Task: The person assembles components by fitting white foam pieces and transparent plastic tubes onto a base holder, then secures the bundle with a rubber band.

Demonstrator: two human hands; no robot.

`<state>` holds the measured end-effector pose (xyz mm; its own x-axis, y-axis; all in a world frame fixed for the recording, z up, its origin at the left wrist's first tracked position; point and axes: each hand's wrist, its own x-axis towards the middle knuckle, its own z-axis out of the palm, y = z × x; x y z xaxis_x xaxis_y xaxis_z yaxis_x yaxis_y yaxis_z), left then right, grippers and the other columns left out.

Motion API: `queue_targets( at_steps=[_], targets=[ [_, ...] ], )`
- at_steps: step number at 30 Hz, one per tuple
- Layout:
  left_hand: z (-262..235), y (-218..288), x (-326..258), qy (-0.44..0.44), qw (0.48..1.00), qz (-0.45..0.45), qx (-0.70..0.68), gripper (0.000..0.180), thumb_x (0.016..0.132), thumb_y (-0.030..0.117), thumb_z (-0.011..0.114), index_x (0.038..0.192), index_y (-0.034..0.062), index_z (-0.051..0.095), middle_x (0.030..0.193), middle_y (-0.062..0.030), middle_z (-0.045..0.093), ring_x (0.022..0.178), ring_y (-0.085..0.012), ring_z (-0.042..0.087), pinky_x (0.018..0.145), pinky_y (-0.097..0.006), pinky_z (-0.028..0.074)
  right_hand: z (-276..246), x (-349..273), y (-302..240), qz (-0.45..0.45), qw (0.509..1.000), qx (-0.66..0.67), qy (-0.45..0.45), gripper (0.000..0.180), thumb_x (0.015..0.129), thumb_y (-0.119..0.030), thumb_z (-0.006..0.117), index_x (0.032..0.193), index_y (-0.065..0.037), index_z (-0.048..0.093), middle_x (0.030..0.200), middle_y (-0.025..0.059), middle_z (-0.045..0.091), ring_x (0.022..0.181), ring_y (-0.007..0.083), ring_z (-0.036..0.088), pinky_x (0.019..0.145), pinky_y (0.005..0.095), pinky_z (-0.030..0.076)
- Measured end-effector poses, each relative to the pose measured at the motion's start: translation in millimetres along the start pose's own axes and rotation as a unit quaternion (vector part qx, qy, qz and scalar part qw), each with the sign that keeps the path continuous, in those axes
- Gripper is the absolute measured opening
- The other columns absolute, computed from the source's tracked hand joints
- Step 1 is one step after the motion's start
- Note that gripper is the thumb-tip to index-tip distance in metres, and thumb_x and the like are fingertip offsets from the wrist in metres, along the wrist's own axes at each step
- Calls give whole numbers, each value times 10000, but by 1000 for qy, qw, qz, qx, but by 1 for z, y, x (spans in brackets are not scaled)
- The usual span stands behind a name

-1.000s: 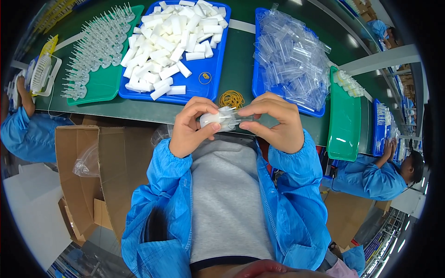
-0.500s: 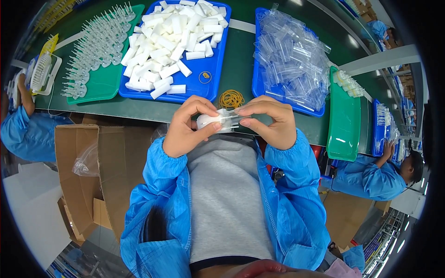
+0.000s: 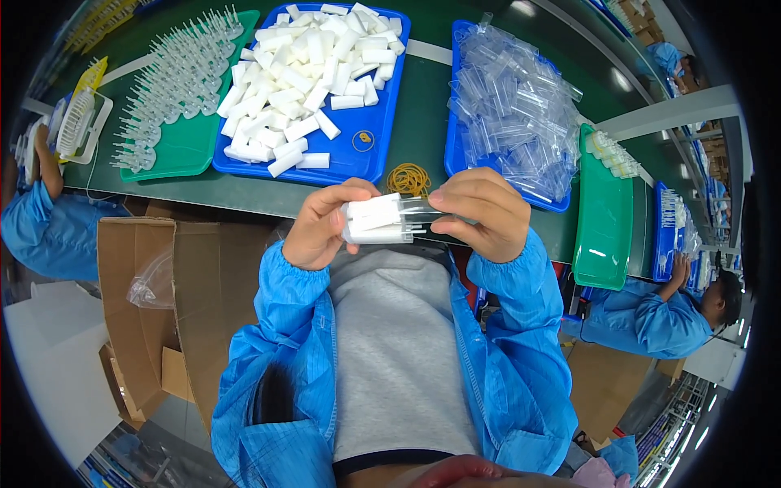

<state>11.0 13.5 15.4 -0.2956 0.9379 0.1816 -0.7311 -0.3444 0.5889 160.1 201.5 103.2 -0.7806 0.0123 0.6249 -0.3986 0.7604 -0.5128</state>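
Note:
My left hand (image 3: 319,226) is closed around the rounded end of a clear plastic piece, with white foam blocks (image 3: 376,221) lying side by side at it. At the blocks' right end sits a clear plastic tube (image 3: 417,213), its far end pinched between thumb and fingers of my right hand (image 3: 486,213). Thin clear stems stick out to the right below that tube. Whether the foam is inside the clear piece or only against it, I cannot tell. Both hands hover in front of the bench's near edge, with a coil of yellow-orange rubber bands (image 3: 408,180) just beyond them.
A blue tray (image 3: 346,165) heaped with white foam blocks lies ahead; another blue tray (image 3: 450,150) holds clear tubes. Stemmed clear parts stand in a green tray (image 3: 181,154) at left. On the right is another green tray (image 3: 604,236). Cardboard box (image 3: 215,301) below left; co-workers both sides.
My left hand has turned the held piece, so the white foam blocks now face up. My right hand has moved slightly right and still grips the clear plastic tube.

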Motion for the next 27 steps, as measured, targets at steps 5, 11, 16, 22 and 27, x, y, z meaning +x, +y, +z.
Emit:
queue_targets(
  at_steps=[5,11,16,22,27],
  targets=[
    [8,8,-1,59,996,-15,64,267,869,167,584,1075,0,616,1120,-120,543,872,-182,619,544,-235,548,5,-1,-1,32,998,55,15,268,687,-116,763,922,-16,680,874,109,671,810,256,633,710,331,501],
    [13,10,-2,87,989,13,118,220,854,93,576,1034,-18,634,1085,-127,539,861,-202,616,556,-263,564,6,-2,0,76,993,94,12,241,708,-81,745,934,-18,689,875,114,676,819,251,632,721,323,497],
    [18,12,-2,93,984,32,147,198,839,42,582,1020,-22,631,1088,-129,524,886,-208,601,580,-276,573,5,-3,0,93,990,106,5,232,712,-78,743,931,-20,692,876,114,677,820,246,632,719,321,496],
    [36,13,4,128,945,40,299,226,761,-57,647,981,-10,625,1084,-103,501,964,-184,568,677,-293,587,7,-2,-4,93,994,63,5,234,711,-77,743,933,-24,693,881,108,678,816,244,632,720,316,496],
    [42,10,6,131,867,93,472,214,742,-35,657,949,1,619,1094,-107,490,958,-174,550,719,-262,548,10,-4,-5,92,994,48,20,225,699,-73,748,912,-23,696,875,110,680,807,242,637,710,311,504]
  ],
)
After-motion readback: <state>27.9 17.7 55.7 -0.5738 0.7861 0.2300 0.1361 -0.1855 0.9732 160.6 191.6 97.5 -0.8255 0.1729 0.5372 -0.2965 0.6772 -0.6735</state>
